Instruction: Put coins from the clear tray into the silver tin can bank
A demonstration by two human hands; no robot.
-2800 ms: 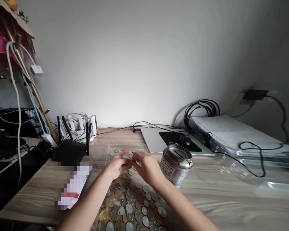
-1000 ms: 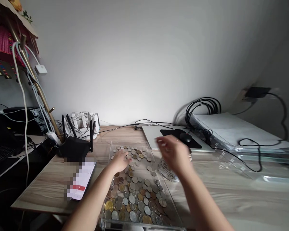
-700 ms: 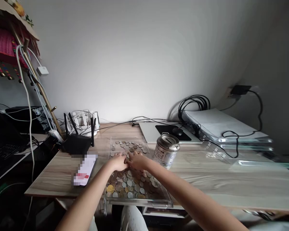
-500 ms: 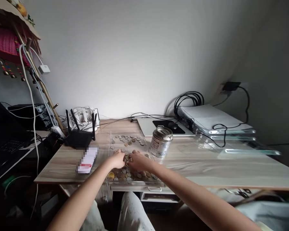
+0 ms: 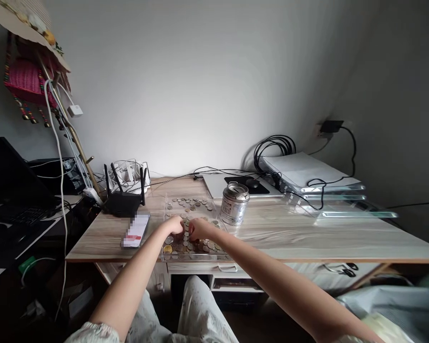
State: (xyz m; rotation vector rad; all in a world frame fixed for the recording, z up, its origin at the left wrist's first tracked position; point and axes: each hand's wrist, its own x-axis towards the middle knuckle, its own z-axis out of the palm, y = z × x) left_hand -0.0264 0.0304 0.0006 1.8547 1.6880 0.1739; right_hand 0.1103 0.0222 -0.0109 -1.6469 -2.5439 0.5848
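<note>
Many coins point(image 5: 188, 244) lie spread in a shallow clear plastic tray point(image 5: 200, 257) at the desk's front edge. A larger gold-coloured coin point(image 5: 168, 249) sits in its near left corner. My left hand point(image 5: 174, 225) is down among the coins on the left, fingers curled under and mostly hidden. Close beside it, my right hand point(image 5: 200, 229) is closed too, its fingertips at the coins in the middle. Whatever either hand pinches is too small or hidden to name. Just right of the tray stands a silver tin point(image 5: 235, 205) with a slot in its lid.
A phone point(image 5: 136, 231) and a black router point(image 5: 124, 202) are on the left of the desk. Behind the tin are a black mouse point(image 5: 252, 183) and a closed silver laptop point(image 5: 214, 186). Stacked clear trays point(image 5: 318, 196) with paper occupy the right, a black cable across them.
The view has shifted a little to the left. My hands have drawn slightly apart, exposing a column of coins between them. Both remain low in the tray.
</note>
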